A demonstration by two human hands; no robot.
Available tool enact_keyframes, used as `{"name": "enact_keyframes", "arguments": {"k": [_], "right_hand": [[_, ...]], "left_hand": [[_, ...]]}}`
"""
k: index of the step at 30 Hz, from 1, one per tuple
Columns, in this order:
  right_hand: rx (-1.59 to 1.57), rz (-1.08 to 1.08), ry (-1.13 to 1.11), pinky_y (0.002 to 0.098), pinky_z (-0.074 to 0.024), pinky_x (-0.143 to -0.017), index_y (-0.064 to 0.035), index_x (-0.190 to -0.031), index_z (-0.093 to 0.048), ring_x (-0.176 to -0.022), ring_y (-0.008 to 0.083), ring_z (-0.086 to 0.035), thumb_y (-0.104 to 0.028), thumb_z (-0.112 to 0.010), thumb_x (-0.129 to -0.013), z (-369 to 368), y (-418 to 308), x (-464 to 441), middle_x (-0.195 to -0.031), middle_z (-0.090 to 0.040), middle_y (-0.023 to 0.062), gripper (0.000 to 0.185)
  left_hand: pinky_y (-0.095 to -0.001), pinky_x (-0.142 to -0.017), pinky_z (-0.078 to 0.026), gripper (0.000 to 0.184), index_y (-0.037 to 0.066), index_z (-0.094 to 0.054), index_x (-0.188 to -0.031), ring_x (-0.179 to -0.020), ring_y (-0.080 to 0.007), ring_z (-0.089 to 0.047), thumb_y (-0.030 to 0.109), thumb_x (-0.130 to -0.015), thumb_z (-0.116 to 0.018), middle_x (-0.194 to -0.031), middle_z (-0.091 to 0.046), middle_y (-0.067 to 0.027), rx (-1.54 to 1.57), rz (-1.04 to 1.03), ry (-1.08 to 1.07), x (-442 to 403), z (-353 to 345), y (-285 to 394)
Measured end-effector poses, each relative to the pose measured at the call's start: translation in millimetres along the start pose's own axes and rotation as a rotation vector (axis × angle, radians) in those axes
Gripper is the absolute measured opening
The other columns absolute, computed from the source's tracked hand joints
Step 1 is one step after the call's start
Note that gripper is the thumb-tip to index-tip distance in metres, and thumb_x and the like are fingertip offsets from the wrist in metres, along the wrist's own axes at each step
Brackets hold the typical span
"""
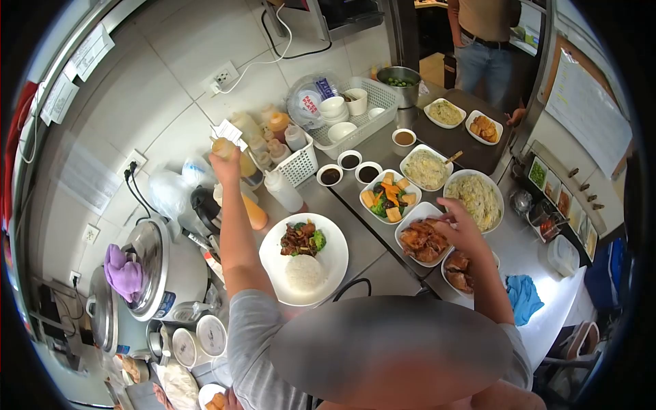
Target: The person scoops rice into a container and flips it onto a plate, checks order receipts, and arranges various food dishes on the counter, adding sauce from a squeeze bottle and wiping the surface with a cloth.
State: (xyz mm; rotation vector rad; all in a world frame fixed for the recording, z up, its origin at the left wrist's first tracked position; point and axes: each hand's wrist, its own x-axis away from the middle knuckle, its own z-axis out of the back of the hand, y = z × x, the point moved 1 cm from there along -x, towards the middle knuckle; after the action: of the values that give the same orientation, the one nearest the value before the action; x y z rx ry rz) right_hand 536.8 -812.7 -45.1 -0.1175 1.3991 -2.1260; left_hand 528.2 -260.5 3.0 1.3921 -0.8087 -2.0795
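Note:
My left hand [226,164] is closed around a squeeze bottle [224,146] with a yellowish top, among other sauce bottles by the wall. My right hand [462,231] hovers at the rim of a white bowl of glazed chicken [422,240], fingers apart; whether it touches the rim I cannot tell. Below my arms, a round white plate [336,254] bears a rice mound [304,275] and brown meat with broccoli [301,239]. A clear squeeze bottle [284,191] stands above the plate, with an orange sauce bottle [256,214] beside it.
Dark sauce cups [331,175], mixed vegetables [391,197] and pale noodle-like dishes [473,200] crowd the counter. A white basket [375,123] holds bowls. Large lidded pots [172,270] stand left. Another person [484,41] is in the doorway; another hand [233,400] shows at the bottom.

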Motion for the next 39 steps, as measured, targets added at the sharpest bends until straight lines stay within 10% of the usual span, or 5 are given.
{"name": "enact_keyframes", "arguments": {"k": [23,27,39], "right_hand": [[0.141,-0.201,0.161,0.0257,-0.0428,-0.070,-0.0020,-0.113,-0.041,-0.080,0.0150,-0.053,-0.001,-0.051,-0.073,35.2,26.8,64.2,-0.107,-0.049,0.0095,0.041],[0.112,-0.153,0.030,0.0239,-0.0410,-0.073,0.0002,-0.116,-0.038,-0.085,0.0144,-0.051,-0.001,-0.048,-0.076,36.3,35.2,60.6,-0.108,-0.046,0.0111,0.041],[-0.014,-0.089,-0.256,0.0247,-0.0371,-0.079,0.0002,-0.118,-0.036,-0.090,0.0141,-0.047,0.000,-0.044,-0.080,-4.1,14.5,30.6,-0.104,-0.048,0.0107,0.038]], "left_hand": [[-0.0372,-0.090,-0.031,0.054,-0.005,-0.038,-0.109,-0.101,-0.0340,-0.041,0.018,-0.065,-0.058,-0.106,-0.044,-0.0237,-0.518,0.160,-0.277,59.0,-15.2,-40.1],[-0.0392,-0.085,-0.035,0.030,-0.003,-0.052,-0.090,-0.092,-0.0348,-0.047,0.013,-0.065,-0.056,-0.094,-0.051,-0.0222,-0.150,0.158,0.235,75.4,-21.1,-17.7],[-0.0319,-0.075,-0.040,0.040,-0.002,-0.042,-0.100,-0.085,-0.0234,-0.048,0.012,-0.065,-0.059,-0.092,-0.047,-0.0155,0.419,0.113,0.124,180.6,110.3,100.6]]}}
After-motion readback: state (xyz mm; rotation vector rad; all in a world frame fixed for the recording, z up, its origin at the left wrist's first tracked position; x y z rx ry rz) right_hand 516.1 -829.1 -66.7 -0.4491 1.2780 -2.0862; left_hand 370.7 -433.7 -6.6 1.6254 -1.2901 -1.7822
